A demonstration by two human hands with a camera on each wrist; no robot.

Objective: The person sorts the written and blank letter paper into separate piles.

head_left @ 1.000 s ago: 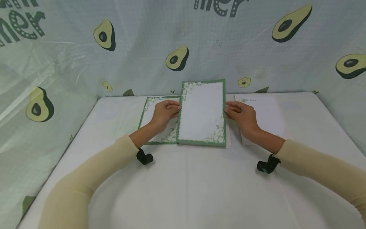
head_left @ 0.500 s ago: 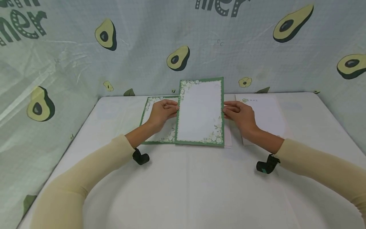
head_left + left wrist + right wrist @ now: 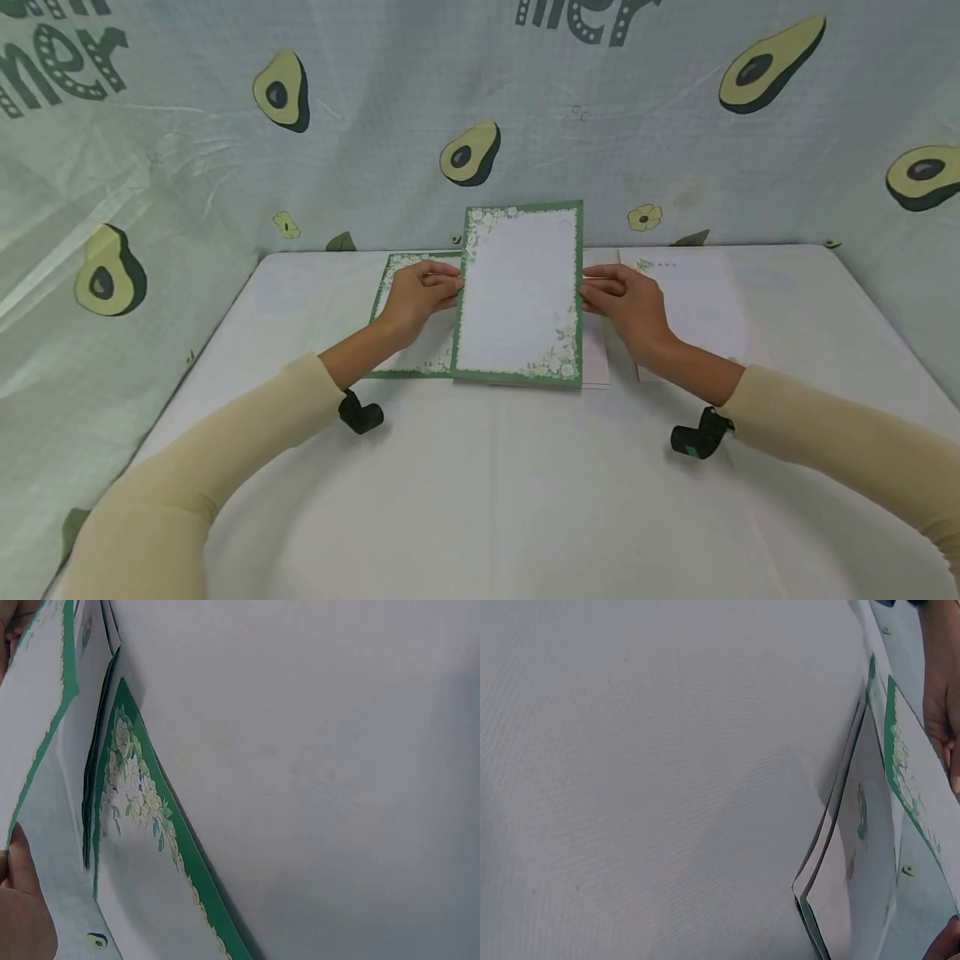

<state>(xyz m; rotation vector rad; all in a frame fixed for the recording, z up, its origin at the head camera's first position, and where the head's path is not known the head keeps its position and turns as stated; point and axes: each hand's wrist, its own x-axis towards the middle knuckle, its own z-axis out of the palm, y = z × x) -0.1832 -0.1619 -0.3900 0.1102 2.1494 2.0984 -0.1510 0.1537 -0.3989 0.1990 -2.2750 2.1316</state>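
Observation:
My left hand [image 3: 420, 296] pinches the left edge of an upright-held sheet of stationery paper [image 3: 520, 292], white with a green border and white flowers in two corners. At its right edge, the thumb and fingers of my right hand [image 3: 628, 304] pinch the same sheet. To the left lies a matching green-bordered sheet [image 3: 411, 360], partly covered by my left hand and the held sheet. Pale pink sheets [image 3: 596, 362] show behind the held one's lower right. In the right wrist view, the held sheet [image 3: 924, 784] stands apart from the pale sheets [image 3: 840, 874] below.
Right of my right hand lies a pale sheet [image 3: 697, 292] with a small green print, near the back of the white-covered table [image 3: 495, 492]. A hanging cloth [image 3: 375, 125] with avocado prints rises behind the table and along its left side.
Both hands have shifted slightly left with the held sheet, and its top edge is a little higher. More of the pink sheets shows at its right.

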